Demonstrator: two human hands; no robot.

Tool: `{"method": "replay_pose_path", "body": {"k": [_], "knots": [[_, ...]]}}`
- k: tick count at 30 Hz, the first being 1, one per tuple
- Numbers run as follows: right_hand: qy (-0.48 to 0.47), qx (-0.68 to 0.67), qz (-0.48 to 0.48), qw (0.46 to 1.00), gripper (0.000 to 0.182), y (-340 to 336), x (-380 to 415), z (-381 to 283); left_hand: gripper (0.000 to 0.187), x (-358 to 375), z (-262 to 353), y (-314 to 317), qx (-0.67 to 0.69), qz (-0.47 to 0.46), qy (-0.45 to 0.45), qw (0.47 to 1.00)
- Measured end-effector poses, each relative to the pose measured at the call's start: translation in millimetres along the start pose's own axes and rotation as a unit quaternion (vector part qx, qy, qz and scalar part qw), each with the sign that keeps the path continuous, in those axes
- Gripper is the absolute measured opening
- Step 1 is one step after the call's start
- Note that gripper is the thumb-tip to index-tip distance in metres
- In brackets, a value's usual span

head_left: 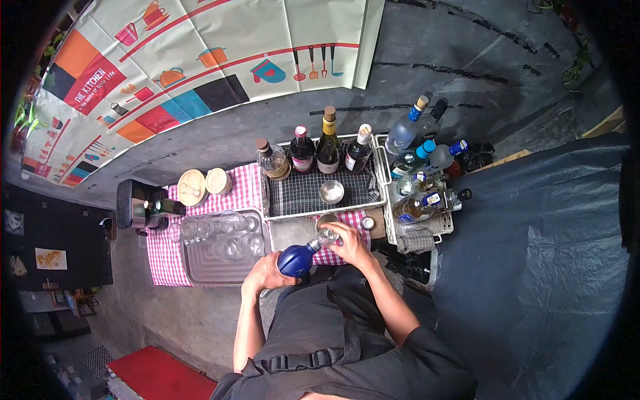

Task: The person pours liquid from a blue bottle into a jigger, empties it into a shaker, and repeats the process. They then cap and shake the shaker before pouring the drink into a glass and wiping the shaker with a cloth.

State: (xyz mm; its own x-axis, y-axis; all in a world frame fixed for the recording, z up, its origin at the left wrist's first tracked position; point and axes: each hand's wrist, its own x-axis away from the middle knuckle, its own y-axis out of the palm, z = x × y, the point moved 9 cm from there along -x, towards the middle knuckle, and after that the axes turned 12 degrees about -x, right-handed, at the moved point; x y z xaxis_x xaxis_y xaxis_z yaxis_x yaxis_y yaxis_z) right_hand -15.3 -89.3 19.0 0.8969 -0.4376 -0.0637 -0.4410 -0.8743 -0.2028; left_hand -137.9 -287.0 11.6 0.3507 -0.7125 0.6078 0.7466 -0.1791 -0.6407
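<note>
One blue bottle (295,261) is leaning over the tabletop's (351,218) near edge, left hand (267,273) clamping it, right hand (351,245) gripping a small cup (328,235).

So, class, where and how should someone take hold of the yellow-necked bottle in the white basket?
Probably by the neck of the yellow-necked bottle, from above on the person's side. It stands upright, its slim corked neck well narrower than its body, while the pink-labelled bottle and white-topped bottle flanking it leave little room for fingers lower down.
</note>
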Motion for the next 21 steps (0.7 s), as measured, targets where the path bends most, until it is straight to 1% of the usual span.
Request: {"method": "replay_pose_path", "body": {"k": [6, 8, 11, 21], "knots": [[0.002, 0.004, -0.010, 1.000, 0.052, 0.6, 0.0, -4.2, 0.082, 3.0, 5.2, -3.5, -0.005, -0.009, -0.007, 1.000], [-0.004, 0.004, -0.009, 1.000, 0.052, 1.1, 0.1, -2.4, 0.078, 2.9, 3.5, -3.8, 0.001, -0.006, -0.017, 1.000], [-0.002, 0.006, -0.007, 1.000, 0.052, 0.8, 0.7, -1.3, 0.076, 3.0, 0.0, -2.4, 0.004, -0.007, -0.030, 1.000], [-0.005, 0.005, -0.009, 1.000, 0.053, 1.2, -0.3, 0.3, 0.074, 1.4, -3.1, -2.3, -0.002, -0.010, -0.037, 0.999]]}}
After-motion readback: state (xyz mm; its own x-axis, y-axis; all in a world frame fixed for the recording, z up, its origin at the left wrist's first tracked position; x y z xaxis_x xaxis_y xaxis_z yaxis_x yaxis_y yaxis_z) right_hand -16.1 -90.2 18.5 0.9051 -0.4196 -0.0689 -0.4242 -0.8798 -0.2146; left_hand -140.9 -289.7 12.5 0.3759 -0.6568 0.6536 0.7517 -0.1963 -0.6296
